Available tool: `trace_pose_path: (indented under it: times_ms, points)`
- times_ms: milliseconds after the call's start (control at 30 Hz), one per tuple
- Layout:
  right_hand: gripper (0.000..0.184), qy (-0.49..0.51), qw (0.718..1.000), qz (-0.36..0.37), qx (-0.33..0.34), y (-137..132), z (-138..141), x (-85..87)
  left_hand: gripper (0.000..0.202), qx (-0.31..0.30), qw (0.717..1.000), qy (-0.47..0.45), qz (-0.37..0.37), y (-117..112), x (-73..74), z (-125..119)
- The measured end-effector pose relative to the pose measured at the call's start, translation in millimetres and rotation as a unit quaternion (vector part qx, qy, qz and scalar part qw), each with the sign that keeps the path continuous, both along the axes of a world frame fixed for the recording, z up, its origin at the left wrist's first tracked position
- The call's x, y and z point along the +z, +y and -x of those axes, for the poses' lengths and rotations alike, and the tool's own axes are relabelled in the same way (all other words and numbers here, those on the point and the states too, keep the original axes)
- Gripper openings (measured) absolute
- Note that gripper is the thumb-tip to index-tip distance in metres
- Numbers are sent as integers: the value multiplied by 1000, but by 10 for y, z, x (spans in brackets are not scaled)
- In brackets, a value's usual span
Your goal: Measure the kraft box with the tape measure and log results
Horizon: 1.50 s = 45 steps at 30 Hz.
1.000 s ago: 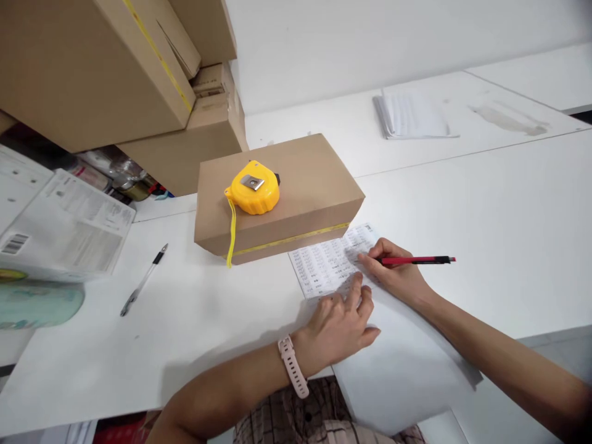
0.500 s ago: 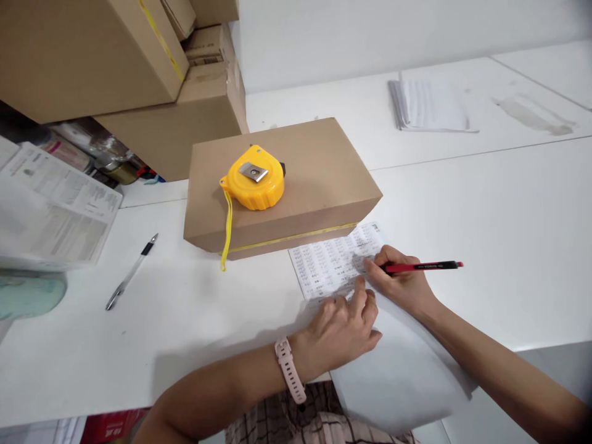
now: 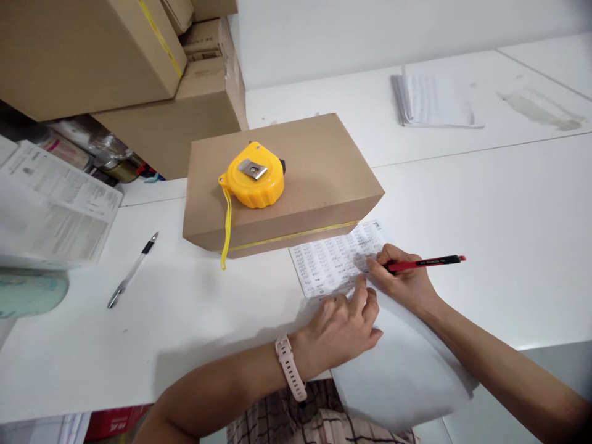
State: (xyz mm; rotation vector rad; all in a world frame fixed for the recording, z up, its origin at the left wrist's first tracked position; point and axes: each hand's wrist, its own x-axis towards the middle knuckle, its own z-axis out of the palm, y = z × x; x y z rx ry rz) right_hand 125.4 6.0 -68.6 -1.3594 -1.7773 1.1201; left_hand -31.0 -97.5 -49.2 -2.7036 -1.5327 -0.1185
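Observation:
My right hand (image 3: pixel 407 280) is closed around a red-and-black pen (image 3: pixel 430 263), whose tip is hidden behind my fingers, low over a sheet of paper (image 3: pixel 333 262). Rows of small writing cover the sheet's upper part, while its blank lower part (image 3: pixel 393 370) bends down over the table's front edge. Pressing on the sheet, my left hand (image 3: pixel 345 324) lies palm down, index finger stretched out and the others loosely bent. Just beyond the sheet is a brown cardboard box (image 3: pixel 314 160), with a yellow tape measure (image 3: pixel 256 176) resting on top and its yellow strap hanging down the front.
To the left, a clear pen with a black grip (image 3: pixel 134 269) lies on the white table (image 3: pixel 185 320). Large cardboard boxes (image 3: pixel 203 105) are stacked at the back left, near a printed white box (image 3: pixel 60 209). A stack of papers (image 3: pixel 437 102) sits at the back right.
My right hand and the red pen have shifted slightly to the right along the sheet. My left hand stays almost in place.

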Motion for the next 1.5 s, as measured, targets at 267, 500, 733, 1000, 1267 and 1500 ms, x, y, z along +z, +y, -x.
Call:
trace_pose_path:
  times_ms: [267, 500, 733, 1000, 1267, 1500]
  points:
    - [41, -5, 1000, 6, 3, -1, 2, 27, 59, -3, 1000, 1, 12, 6, 7, 2]
    - [39, -3, 1000, -2, -9, 8, -8, -9, 58, 1, 1000, 5, 3, 4, 8, 3]
    - [35, -9, 1000, -7, -18, 24, -18, -44, 58, 3, 1000, 9, -5, -8, 19, 9]
    - [35, 4, 1000, -16, -6, 20, -23, -10, 57, 3, 1000, 12, -6, -3, 25, 1]
    - [34, 1, 1000, -19, -14, 25, -36, -33, 58, 7, 1000, 8, -1, -5, 43, 2]
    - [35, -2, 1000, -21, -16, 29, -32, -21, 58, 1, 1000, 13, 1, 2, 41, -3]
